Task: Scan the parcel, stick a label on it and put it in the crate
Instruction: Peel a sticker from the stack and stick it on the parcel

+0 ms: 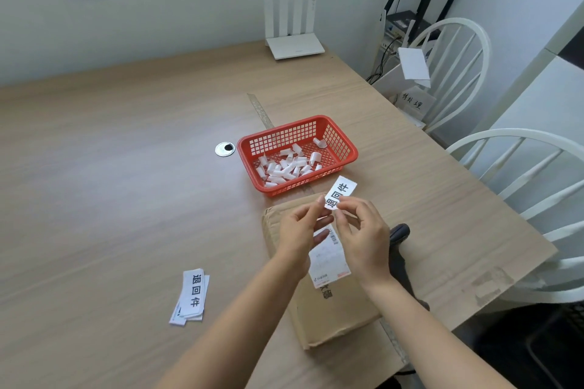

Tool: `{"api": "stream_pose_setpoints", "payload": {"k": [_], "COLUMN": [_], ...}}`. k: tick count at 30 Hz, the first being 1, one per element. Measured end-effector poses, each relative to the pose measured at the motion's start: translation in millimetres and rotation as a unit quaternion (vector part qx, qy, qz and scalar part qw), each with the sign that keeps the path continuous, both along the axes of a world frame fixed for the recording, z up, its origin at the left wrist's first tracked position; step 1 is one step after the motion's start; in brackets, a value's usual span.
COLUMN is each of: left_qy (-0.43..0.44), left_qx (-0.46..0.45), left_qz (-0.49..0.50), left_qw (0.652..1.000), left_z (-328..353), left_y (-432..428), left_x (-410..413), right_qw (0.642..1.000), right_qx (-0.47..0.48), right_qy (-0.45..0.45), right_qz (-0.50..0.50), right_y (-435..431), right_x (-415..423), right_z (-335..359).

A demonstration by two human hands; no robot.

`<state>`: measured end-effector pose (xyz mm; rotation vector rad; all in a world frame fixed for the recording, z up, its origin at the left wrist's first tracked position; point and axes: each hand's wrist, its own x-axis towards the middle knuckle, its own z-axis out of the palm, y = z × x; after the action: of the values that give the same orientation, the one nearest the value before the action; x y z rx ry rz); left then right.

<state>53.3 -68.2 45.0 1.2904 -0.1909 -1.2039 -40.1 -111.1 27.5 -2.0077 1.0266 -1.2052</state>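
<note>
A flat brown cardboard parcel (328, 309) lies on the wooden table (126, 199) in front of me, with a white shipping slip (328, 265) on its top. Both hands hover above its far end. My left hand (300, 227) and my right hand (363, 230) pinch the near end of a white label (341, 191) printed with black characters, held above the parcel. A small stack of the same labels (191, 297) rests on the table to the left. A black handheld scanner (399, 249) lies right of the parcel, partly hidden by my right forearm.
A red plastic basket (344, 139) holding several curled white backing strips stands just beyond the parcel. A round cable grommet (225, 148) sits to its left. A white router (295, 46) stands at the far edge. Two white chairs (505, 148) and a white box (407, 95) are on the right.
</note>
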Motion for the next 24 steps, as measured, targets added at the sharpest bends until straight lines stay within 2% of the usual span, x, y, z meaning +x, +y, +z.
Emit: {"api": "stream_pose_setpoints", "payload": {"k": [3,6,9,14,17,19,21,24], "left_qy": [0.007,-0.016,-0.069,-0.17,-0.201,-0.291,-0.403,-0.483], "left_qx": [0.004,0.021,0.035,0.059,0.076,0.095,0.127,0.17], "left_qz": [0.009,0.032,0.045,0.002,-0.014,-0.011,-0.012,-0.025], "left_qw": [1.0,0.999,0.996,0.984,0.977,0.952,0.906,0.859], "left_z": [-5,-7,-9,-14,-18,-23,-26,-31], "left_y": [11,19,22,19,13,6,-2,-12], "left_x": [0,3,11,24,31,38,45,52], "right_qw": [0.999,0.998,0.998,0.981,0.978,0.977,0.974,0.969], "right_qx": [-0.03,-0.014,0.036,0.189,0.202,0.203,0.212,0.223], "right_qy": [0.017,0.038,0.051,0.044,0.06,0.071,0.082,0.106], "right_qz": [0.03,0.053,0.022,-0.011,-0.014,-0.014,-0.015,-0.027], "right_y": [12,21,18,-9,-21,-28,-35,-43], "right_x": [-2,-6,-9,3,12,20,30,43], "right_z": [-6,-7,-6,4,4,2,-2,-13]}}
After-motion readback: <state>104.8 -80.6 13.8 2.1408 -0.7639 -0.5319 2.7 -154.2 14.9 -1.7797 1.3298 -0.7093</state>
